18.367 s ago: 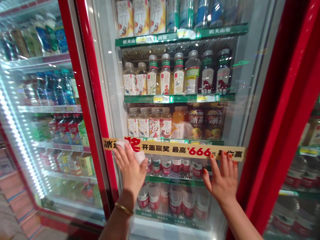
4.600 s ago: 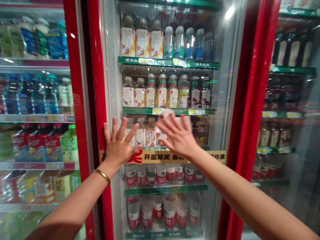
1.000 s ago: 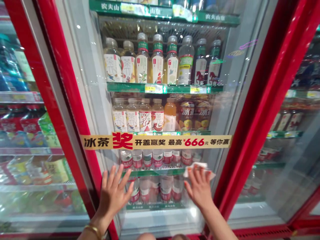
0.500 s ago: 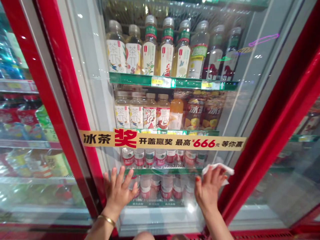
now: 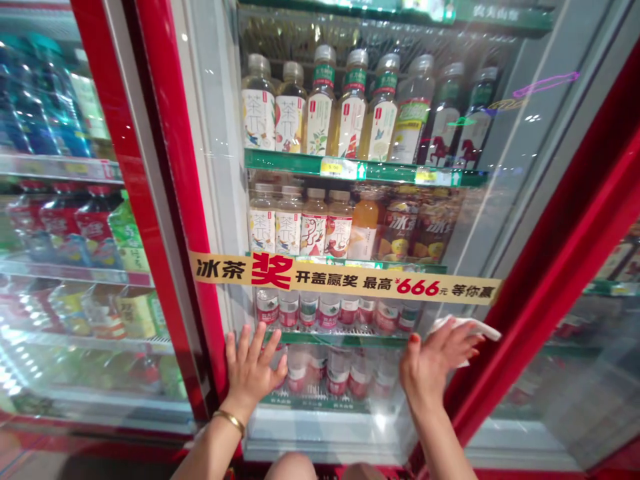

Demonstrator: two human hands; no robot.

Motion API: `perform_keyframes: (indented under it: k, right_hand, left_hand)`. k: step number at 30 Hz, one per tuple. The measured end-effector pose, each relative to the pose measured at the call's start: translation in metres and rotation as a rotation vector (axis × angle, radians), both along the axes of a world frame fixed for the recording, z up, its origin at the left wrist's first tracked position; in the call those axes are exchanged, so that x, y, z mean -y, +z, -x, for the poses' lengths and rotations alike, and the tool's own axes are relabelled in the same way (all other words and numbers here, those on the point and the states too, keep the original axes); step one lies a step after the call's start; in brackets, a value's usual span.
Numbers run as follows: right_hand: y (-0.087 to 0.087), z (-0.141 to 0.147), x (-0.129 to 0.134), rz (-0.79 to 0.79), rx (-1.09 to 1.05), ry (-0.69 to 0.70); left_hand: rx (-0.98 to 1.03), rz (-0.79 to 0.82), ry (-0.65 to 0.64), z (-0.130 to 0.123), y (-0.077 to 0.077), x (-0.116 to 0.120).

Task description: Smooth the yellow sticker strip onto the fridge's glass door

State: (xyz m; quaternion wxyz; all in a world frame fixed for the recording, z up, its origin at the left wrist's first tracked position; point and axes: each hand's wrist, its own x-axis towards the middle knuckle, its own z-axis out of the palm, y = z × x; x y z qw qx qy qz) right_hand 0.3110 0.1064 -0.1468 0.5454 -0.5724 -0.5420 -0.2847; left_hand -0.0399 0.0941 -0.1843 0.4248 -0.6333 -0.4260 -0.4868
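- Transparent flat glass door [image 5: 350, 427]: lateral passage runs along its outer face between the left hand [image 5: 253, 367] and the right hand [image 5: 433, 373]; the pane blocks reach to the shelved plastic bottles [image 5: 320, 107].
- Glossy red upright frames [image 5: 175, 133]: bound the pane at both sides.
- Thin white tissue [image 5: 487, 329]: occupies space at the right hand's fingers.
- Two bare knees [image 5: 290, 467]: obstruct the lower approach.

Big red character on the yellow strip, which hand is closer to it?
Left. The left hand is below the red character; the right hand, holding a white wipe, is farther off to the right.
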Motion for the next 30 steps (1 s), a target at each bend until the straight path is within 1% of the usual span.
perform_keyframes:
  k: [1,2,3,4,5,6,7,8,9,10,11,12,13,14,15,16,17,18,20,21,22,23,24,25,27,28,29,30]
  right_hand:
    - [0.016,0.007,-0.003,-0.006,-0.073,0.001]
    - [0.027,0.020,-0.004,-0.005,-0.076,0.025]
    - [0.032,0.039,-0.005,0.000,-0.017,0.064]
    - [0.031,0.058,-0.004,0.007,0.097,0.113]
    - [0.023,0.076,-0.001,0.009,0.250,0.173]
    - [0.011,0.088,0.001,0.005,0.419,0.234]
    - [-0.003,0.093,0.004,-0.006,0.569,0.286]
    - [-0.016,0.090,0.006,-0.020,0.678,0.313]
    - [-0.026,0.081,0.008,-0.027,0.717,0.303]
    - [-0.029,0.067,0.008,-0.028,0.677,0.257]
    - [-0.026,0.053,0.006,-0.019,0.567,0.191]
    - [-0.017,0.041,0.004,-0.009,0.415,0.124]
    - [-0.004,0.035,0.001,-0.003,0.255,0.071]
    - [0.010,0.036,-0.002,-0.004,0.119,0.037]
    - [0.024,0.045,-0.004,-0.010,0.035,0.022]
    - [0.035,0.060,-0.004,-0.021,0.030,0.027]
    - [0.041,0.078,-0.004,-0.032,0.110,0.057]
    - [0.042,0.098,-0.002,-0.049,0.253,0.110]
    - [0.031,0.126,0.003,-0.092,0.585,0.252]
    - [0.023,0.130,0.006,-0.117,0.708,0.317]
    - [0.016,0.127,0.008,-0.136,0.781,0.362]
    - [0.012,0.117,0.009,-0.144,0.792,0.370]
    - [0.012,0.102,0.009,-0.137,0.742,0.340]
    - [0.016,0.086,0.007,-0.117,0.649,0.289]
    - [0.035,0.062,0.000,-0.064,0.361,0.161]
    - [0.046,0.059,-0.003,-0.041,0.214,0.105]
    - [0.055,0.062,-0.006,-0.029,0.113,0.069]
    - [0.060,0.072,-0.007,-0.023,0.089,0.061]
  left_hand:
    - [0.003,-0.002,0.001,0.000,0.000,0.000]
    - [0.004,-0.004,0.003,-0.001,0.001,0.000]
    - [0.004,-0.005,0.006,-0.001,0.001,0.001]
    - [0.002,-0.005,0.008,-0.001,0.002,0.001]
    - [-0.002,-0.006,0.009,-0.001,0.003,0.001]
    - [-0.006,-0.007,0.010,-0.001,0.003,0.001]
    - [-0.008,-0.006,0.010,-0.001,0.003,0.001]
    - [-0.006,-0.005,0.010,-0.001,0.003,0.001]
    - [-0.001,0.000,0.008,-0.001,0.002,0.001]
    - [0.004,0.005,0.004,-0.001,0.001,0.000]
    - [0.010,0.009,-0.001,-0.001,-0.001,0.000]
    - [0.015,0.012,-0.004,-0.001,-0.003,-0.001]
    - [0.020,0.013,-0.004,-0.001,-0.005,-0.002]
    - [0.025,0.016,-0.002,0.000,-0.006,-0.003]
    - [0.030,0.021,0.003,0.000,-0.008,-0.003]
    - [0.033,0.026,0.008,0.001,-0.009,-0.004]
    - [0.033,0.033,0.012,0.001,-0.010,-0.004]
    - [0.029,0.036,0.016,0.002,-0.010,-0.004]
    - [0.017,0.034,0.021,0.002,-0.010,-0.004]
    - [0.015,0.032,0.025,0.002,-0.010,-0.003]
    - [0.016,0.031,0.027,0.002,-0.009,-0.003]
    - [0.017,0.031,0.028,0.001,-0.009,-0.003]
    - [0.020,0.034,0.028,0.001,-0.010,-0.003]
    - [0.020,0.037,0.028,0.001,-0.010,-0.003]
    - [0.019,0.037,0.032,0.000,-0.011,-0.004]
    - [0.018,0.036,0.035,0.000,-0.011,-0.004]
    - [0.017,0.035,0.037,0.001,-0.011,-0.004]
    - [0.016,0.033,0.038,0.001,-0.010,-0.003]
